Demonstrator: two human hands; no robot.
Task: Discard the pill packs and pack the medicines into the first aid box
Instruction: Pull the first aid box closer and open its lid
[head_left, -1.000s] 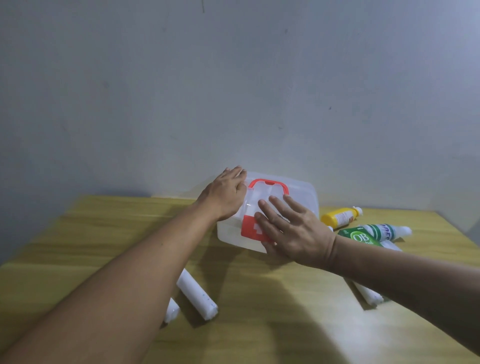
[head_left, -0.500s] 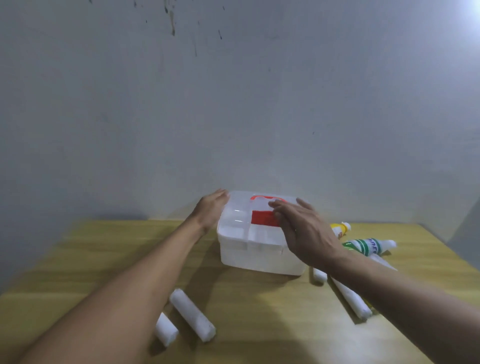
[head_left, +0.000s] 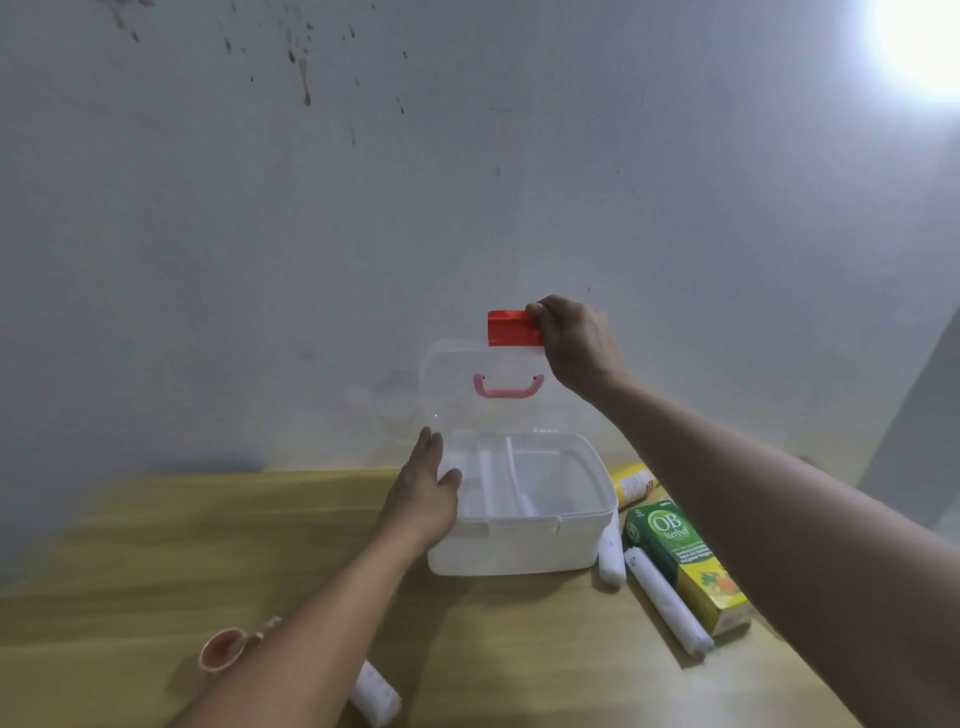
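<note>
The white first aid box (head_left: 509, 551) stands open on the wooden table (head_left: 156, 545), its divided tray showing nothing inside. The clear lid (head_left: 467, 395) stands upright with its red handle facing me. My right hand (head_left: 576, 343) pinches the red latch (head_left: 511, 328) at the lid's top edge. Against the box's left wall rests my left hand (head_left: 423, 493), fingers extended. A green and yellow OB herbal carton (head_left: 685, 561), white rolls (head_left: 667, 603) and a yellow bottle (head_left: 634, 483) lie right of the box.
A small pink cup (head_left: 223, 649) lies near the front left, partly behind my left forearm. Another white roll (head_left: 376, 699) lies under that forearm. A grey wall rises just behind the table. My right forearm hides part of the table's right side.
The lid has swung up from shut to upright, lifted by my right hand on the red latch. My left hand slid from the lid's corner down to the box's left side.
</note>
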